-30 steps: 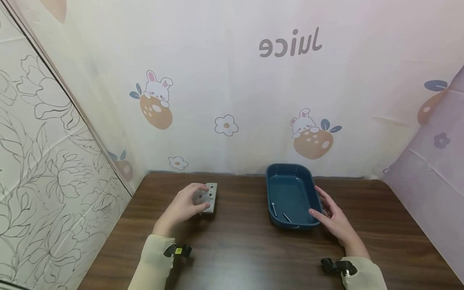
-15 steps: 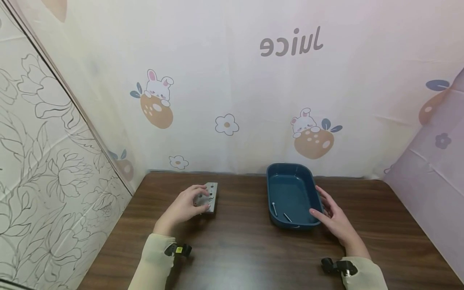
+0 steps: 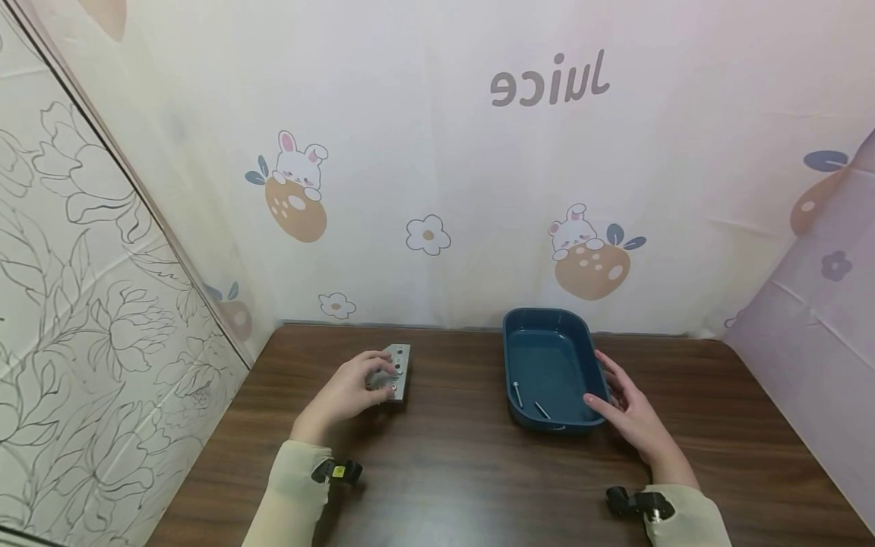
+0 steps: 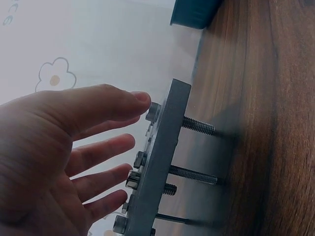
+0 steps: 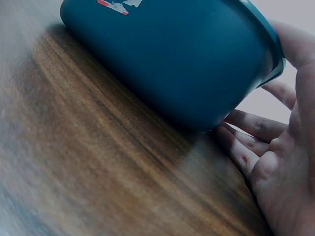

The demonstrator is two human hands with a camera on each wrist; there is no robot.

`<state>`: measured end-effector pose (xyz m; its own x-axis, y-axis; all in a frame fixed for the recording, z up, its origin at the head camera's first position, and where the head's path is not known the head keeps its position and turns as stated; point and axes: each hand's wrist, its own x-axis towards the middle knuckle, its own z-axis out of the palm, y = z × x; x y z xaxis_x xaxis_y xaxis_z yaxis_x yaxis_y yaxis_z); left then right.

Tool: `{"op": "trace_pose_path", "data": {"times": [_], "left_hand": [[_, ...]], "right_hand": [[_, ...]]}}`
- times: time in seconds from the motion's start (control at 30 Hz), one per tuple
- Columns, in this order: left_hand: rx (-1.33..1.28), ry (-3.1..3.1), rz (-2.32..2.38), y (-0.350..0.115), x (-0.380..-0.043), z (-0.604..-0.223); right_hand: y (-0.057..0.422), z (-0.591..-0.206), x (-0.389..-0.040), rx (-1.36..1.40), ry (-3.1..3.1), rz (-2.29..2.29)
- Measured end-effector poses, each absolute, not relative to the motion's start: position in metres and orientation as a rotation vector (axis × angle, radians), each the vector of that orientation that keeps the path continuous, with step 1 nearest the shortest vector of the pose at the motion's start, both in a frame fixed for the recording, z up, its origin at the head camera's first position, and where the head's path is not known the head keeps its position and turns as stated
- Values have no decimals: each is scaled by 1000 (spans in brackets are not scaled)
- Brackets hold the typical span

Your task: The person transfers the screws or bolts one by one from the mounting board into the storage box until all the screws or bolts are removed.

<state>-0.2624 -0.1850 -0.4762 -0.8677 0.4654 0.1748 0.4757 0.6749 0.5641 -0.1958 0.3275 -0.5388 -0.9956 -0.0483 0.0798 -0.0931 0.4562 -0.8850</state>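
A grey metal plate (image 4: 165, 147) with several bolts through it lies at the left of the table in the head view, partly hidden by my left hand (image 3: 345, 391). Bolt heads stick out of its upper face, and threaded shanks (image 4: 197, 124) point down toward the wood. My left thumb touches one bolt head (image 4: 153, 112), while the other fingers reach out loosely over the plate. On the right, my right hand (image 3: 632, 422) holds the side of a deep blue tray (image 3: 550, 365), thumb over its rim and fingers along the outer wall. Two slim bolts (image 3: 517, 395) lie inside.
The dark wooden table (image 3: 451, 471) meets a printed curtain (image 3: 437, 152) at its back edge, close behind the tray. Another curtain (image 3: 89, 304) with flower outlines hangs on the left. Black wrist cameras (image 3: 337, 472) sit on both sleeves.
The left fingers shift very slightly over the plate. The right hand and the tray stay where they were.
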Motion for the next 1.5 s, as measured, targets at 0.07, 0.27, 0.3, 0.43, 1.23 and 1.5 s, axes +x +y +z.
{"op": "trace_pose_path", "data": {"times": [0.07,0.27,0.3,0.43,1.23,1.5], "left_hand": [[-803,-2860,-971,-185,-263,-477],[-796,-2879,-989,-187,-265,-481],[-792,-2886,-993,-187,-265,-481],[-781,-2896,-1023,-189,-266,-485],[-772,-2909,-1073,-189,-266,-488],[-785,-2879,-1046,-187,-266,-487]], "right_hand": [[327,-539,-196,126,-2645,1609],[327,-538,-195,123,-2649,1599],[327,-538,-195,123,-2652,1595],[326,-537,-195,124,-2662,1581],[326,-538,-195,125,-2653,1594],[326,-539,-194,131,-2646,1595]]}}
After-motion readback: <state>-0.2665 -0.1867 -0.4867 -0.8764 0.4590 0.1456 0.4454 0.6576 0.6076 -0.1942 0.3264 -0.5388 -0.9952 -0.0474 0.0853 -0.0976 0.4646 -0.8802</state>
